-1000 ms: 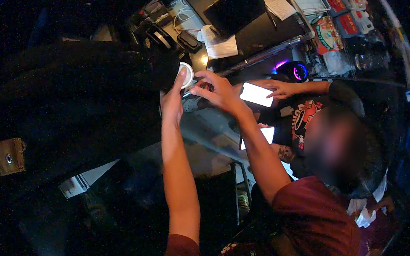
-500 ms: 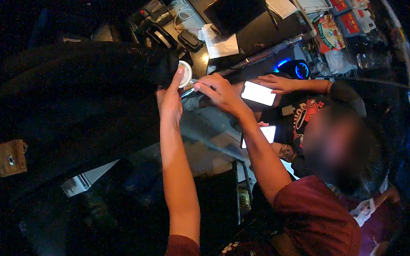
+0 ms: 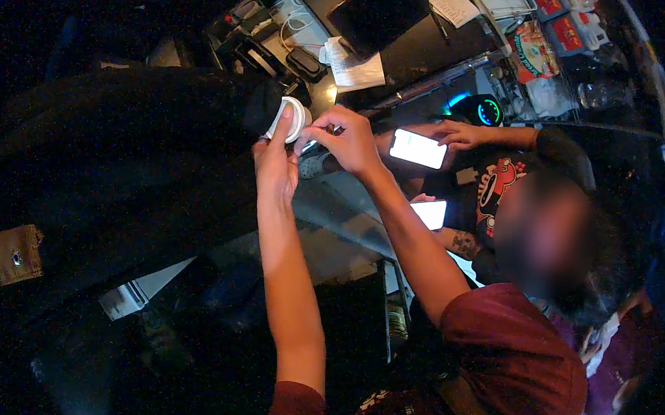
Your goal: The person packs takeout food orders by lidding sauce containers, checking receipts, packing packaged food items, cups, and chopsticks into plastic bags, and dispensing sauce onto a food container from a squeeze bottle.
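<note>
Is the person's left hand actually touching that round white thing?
Touching. The head view shows the left hand gripping the round white thing, its thumb lying flat across the white face.

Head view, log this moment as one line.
left hand: holding white round object | right hand: fingers near its edge | object's material: unclear

On the bench (image 3: 415, 54), the screen (image 3: 380, 16) lies between the left paper (image 3: 358, 73) and the right paper (image 3: 451, 3), a pen (image 3: 441, 28) beside the latter. 2 jugs (image 3: 568, 34) are to the right; 2 phones (image 3: 419, 148) are in front.
</note>
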Demonstrator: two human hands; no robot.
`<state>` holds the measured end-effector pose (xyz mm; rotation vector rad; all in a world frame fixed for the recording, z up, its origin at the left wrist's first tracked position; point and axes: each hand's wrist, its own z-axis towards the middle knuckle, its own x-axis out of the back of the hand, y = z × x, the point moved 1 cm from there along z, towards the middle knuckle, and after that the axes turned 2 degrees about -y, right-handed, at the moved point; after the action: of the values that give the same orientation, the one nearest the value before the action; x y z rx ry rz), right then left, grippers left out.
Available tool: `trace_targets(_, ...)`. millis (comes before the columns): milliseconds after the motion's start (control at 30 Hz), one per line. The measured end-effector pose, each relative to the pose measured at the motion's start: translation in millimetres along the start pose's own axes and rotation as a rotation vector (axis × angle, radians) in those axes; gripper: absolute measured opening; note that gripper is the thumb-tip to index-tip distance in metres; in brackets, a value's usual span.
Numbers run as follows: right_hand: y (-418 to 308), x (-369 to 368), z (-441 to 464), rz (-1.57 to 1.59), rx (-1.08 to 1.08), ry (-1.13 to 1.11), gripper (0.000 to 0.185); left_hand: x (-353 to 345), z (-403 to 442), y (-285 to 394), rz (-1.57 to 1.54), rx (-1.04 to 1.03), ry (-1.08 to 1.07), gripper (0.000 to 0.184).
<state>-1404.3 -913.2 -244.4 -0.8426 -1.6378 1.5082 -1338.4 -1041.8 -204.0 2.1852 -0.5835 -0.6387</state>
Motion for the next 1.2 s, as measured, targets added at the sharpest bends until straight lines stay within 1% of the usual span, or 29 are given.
trace_targets(67,-3,-1,-3,-0.018,-0.021,-0.037,0.026,2,3,1,-0.028,0.007,-0.01,0.038)
trace_targets(167,0,-4,-13,0.075,0.034,0.031,0.037,3,10,3,-0.091,-0.037,0.002,0.038)
trace_targets(267,-13,4,-18,0.03,-0.184,-0.013,0.039,9,14,1,-0.099,-0.092,0.005,0.037)
trace_targets(367,-5,4,-17,-0.234,0.064,0.002,0.034,9,12,-1,-0.079,-0.131,-0.013,0.036)
trace_targets(467,-2,5,-11,-0.395,0.109,-0.209,0.034,9,11,-3,-0.101,-0.129,0.002,0.037)
trace_targets(567,12,8,-8,-0.249,0.362,-0.126,0.034,4,5,11,-0.09,-0.125,0.053,0.04)
trace_targets(600,8,11,-9,-0.246,0.302,-0.158,0.031,5,4,15,-0.077,-0.124,0.078,0.041)
trace_targets(667,2,16,-11,-0.238,0.18,-0.219,0.025,8,8,13,-0.061,-0.212,0.091,0.043)
trace_targets(800,-8,14,-8,-0.168,0.141,-0.213,0.019,11,19,4,0.087,-0.345,0.095,0.046)
trace_targets(867,-14,11,-4,-0.119,0.161,-0.175,0.019,11,19,1,0.317,-0.344,0.096,0.049)
trace_targets(900,-13,11,-3,-0.151,0.138,-0.193,0.02,11,19,-3,0.432,-0.343,0.095,0.05)
trace_targets(933,-12,11,0,-0.184,0.114,-0.21,0.021,10,19,-10,0.331,-0.333,0.052,0.054)
trace_targets(967,-11,11,2,-0.217,0.091,-0.227,0.022,11,17,-19,0.191,-0.208,0.071,0.055)
trace_targets(1033,5,9,4,-0.038,-0.052,-0.228,0.022,45,38,-60,0.089,-0.298,0.102,0.044)
trace_targets(1067,10,9,5,0.05,-0.121,-0.23,0.022,58,43,-72,0.248,-0.33,0.093,0.043)
trace_targets(1100,7,11,9,0.07,-0.224,-0.224,0.023,71,44,-80,0.407,-0.361,0.084,0.043)
trace_targets(1167,-7,14,17,0.113,-0.431,-0.21,0.024,70,31,-80,0.407,-0.354,0.125,0.041)
trace_targets(1200,-7,11,21,0.032,-0.284,-0.085,0.025,51,15,-73,0.249,-0.318,0.17,0.04)
